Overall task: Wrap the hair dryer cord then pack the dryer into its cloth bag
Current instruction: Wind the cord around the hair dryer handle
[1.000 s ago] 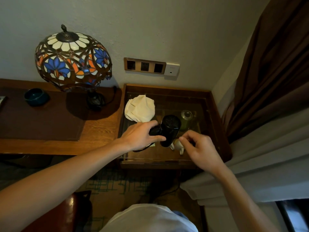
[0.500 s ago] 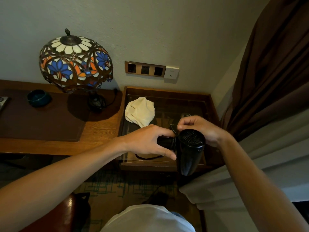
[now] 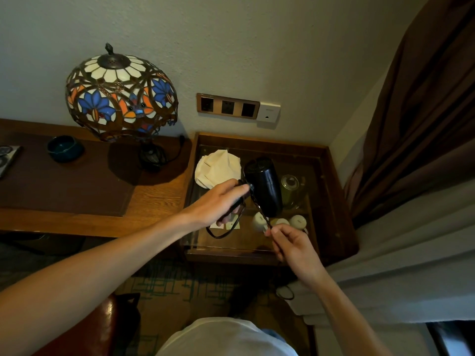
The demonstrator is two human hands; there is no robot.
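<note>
**Dryer held over the side table, cord stretched between both hands**

Nearest, the right hand (image 3: 295, 249) pinches the cord (image 3: 262, 214) between thumb and fingertips, just over the near part of the glass-topped table (image 3: 336, 201). From there the cord runs taut, up and to the left, to the dryer (image 3: 264, 187). A slack loop of cord hangs below the left hand (image 3: 218, 204), above the glass.

The left hand is clenched around the dryer's handle, which its fingers mostly hide. The black barrel stands out past the hand, tilted, its grille end pointing far and left, lifted clear of the table.

Under the glass, pale cups (image 3: 298, 221) sit just beyond the right hand, and a green jar (image 3: 291, 191) lies to the right of the barrel.

Farther back, the cream bag (image 3: 218, 169) lies crumpled on the far left part of the glass, just beside the barrel's grille end.

To the left, on the desk (image 3: 154, 199), stand a stained-glass lamp (image 3: 120, 93) and a dark bowl (image 3: 65, 148). Outlets (image 3: 227, 106) are on the far wall.
</note>
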